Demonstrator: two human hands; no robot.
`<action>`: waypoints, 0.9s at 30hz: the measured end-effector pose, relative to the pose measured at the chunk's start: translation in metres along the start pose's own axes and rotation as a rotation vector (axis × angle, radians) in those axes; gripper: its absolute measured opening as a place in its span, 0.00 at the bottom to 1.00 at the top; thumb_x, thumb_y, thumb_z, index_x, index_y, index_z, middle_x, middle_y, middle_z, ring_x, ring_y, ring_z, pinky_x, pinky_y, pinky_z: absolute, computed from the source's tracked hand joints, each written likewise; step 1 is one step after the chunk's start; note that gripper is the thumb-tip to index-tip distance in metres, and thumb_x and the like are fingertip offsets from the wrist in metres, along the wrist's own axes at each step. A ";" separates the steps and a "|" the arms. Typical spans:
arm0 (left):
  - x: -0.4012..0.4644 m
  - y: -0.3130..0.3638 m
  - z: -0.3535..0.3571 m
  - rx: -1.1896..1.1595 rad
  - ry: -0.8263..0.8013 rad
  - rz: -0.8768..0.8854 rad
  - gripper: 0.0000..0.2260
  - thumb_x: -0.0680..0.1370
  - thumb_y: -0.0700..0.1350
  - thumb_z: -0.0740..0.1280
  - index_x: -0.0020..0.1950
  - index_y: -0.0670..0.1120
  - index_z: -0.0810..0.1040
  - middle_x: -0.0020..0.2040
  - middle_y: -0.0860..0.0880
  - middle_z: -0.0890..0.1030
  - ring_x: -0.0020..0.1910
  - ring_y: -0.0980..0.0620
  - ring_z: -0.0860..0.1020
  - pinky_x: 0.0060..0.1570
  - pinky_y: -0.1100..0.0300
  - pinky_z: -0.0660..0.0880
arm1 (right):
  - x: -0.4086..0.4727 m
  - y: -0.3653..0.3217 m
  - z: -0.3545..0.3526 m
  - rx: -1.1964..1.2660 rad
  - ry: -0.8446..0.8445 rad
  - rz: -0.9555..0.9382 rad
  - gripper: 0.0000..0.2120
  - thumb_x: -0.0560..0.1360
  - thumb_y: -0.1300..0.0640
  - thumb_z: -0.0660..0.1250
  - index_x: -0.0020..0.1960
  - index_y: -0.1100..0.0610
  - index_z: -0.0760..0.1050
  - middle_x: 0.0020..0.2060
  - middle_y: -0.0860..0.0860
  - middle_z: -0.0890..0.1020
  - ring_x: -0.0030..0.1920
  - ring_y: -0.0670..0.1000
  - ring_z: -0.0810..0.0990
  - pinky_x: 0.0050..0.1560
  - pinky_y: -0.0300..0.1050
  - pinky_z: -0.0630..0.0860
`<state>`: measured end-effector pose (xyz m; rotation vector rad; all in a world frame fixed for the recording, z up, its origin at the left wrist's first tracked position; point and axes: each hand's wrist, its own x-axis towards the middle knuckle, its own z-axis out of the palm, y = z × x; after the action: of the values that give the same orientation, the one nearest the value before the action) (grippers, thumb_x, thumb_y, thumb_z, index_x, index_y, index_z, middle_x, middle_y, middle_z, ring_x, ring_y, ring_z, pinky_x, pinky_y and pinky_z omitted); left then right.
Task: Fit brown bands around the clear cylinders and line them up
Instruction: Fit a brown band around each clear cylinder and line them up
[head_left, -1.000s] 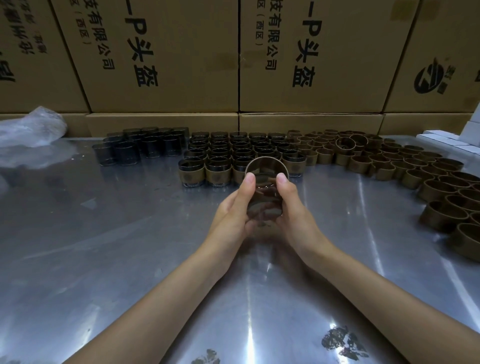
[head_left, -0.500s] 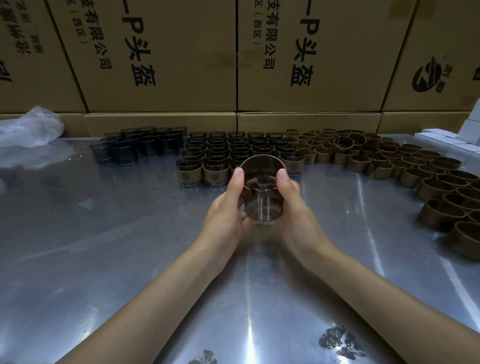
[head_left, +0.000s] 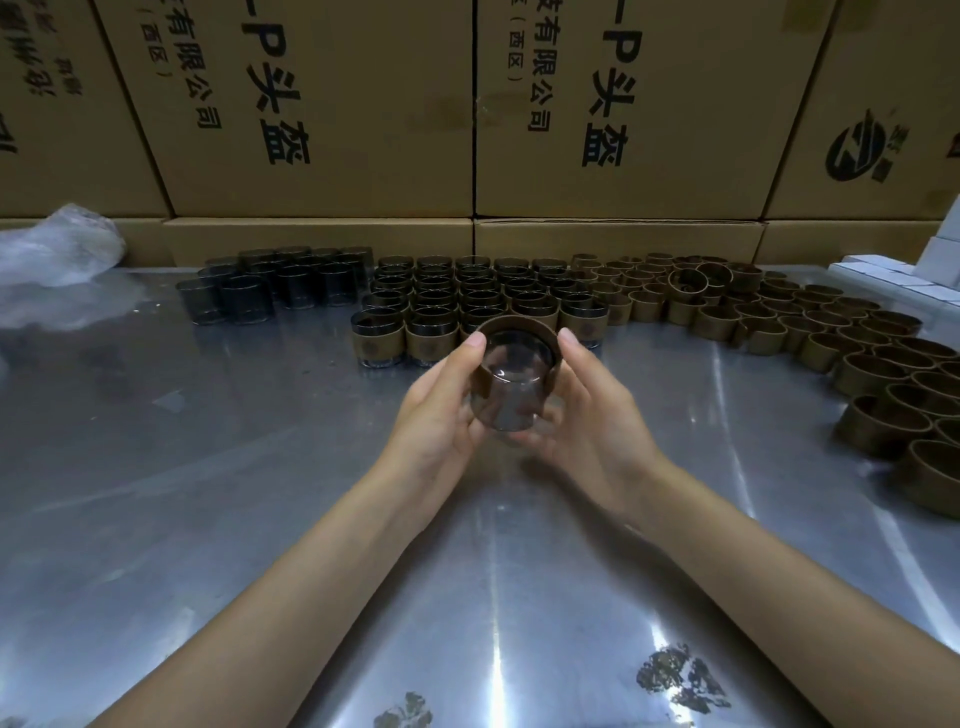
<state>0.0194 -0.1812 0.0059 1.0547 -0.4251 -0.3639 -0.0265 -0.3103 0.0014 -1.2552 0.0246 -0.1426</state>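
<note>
A clear cylinder (head_left: 506, 400) is held tilted above the metal table (head_left: 260, 467) between both hands. A brown band (head_left: 519, 327) sits round its far end. My left hand (head_left: 441, 410) grips the left side, thumb on the band's rim. My right hand (head_left: 592, 415) grips the right side, thumb on the rim too. Behind stand rows of banded cylinders (head_left: 431, 338), bare clear cylinders (head_left: 249, 296) at the left, and loose brown bands (head_left: 779, 322) spreading to the right.
Large cardboard boxes (head_left: 322, 104) wall off the back of the table. A crumpled plastic bag (head_left: 57, 254) lies at the far left. White small boxes (head_left: 893, 275) sit at the far right edge.
Both hands have lifted the cylinder slightly and moved it away from me toward the rows. The band has slid further down over the cylinder.
</note>
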 end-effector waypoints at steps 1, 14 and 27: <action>0.001 0.001 -0.003 0.003 -0.005 0.005 0.19 0.75 0.52 0.64 0.61 0.43 0.78 0.58 0.43 0.82 0.57 0.48 0.80 0.53 0.59 0.79 | 0.000 -0.001 -0.003 -0.024 -0.024 0.070 0.31 0.69 0.37 0.62 0.63 0.56 0.77 0.56 0.53 0.81 0.54 0.53 0.81 0.57 0.53 0.76; 0.004 0.004 -0.018 0.075 -0.140 -0.344 0.37 0.61 0.66 0.71 0.63 0.47 0.77 0.56 0.49 0.83 0.55 0.55 0.81 0.45 0.67 0.78 | -0.001 -0.008 -0.027 0.208 -0.223 0.172 0.23 0.60 0.49 0.77 0.53 0.54 0.83 0.50 0.53 0.84 0.49 0.49 0.83 0.50 0.40 0.79; 0.001 0.002 -0.018 -0.007 -0.346 -0.225 0.29 0.54 0.68 0.76 0.49 0.54 0.86 0.53 0.50 0.84 0.53 0.56 0.82 0.47 0.66 0.77 | -0.005 -0.011 -0.027 0.149 -0.406 0.046 0.22 0.60 0.43 0.80 0.51 0.51 0.85 0.49 0.49 0.85 0.50 0.45 0.83 0.49 0.37 0.79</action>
<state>0.0295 -0.1673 -0.0001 1.0370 -0.6141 -0.7540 -0.0350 -0.3388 0.0029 -1.1144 -0.3023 0.1495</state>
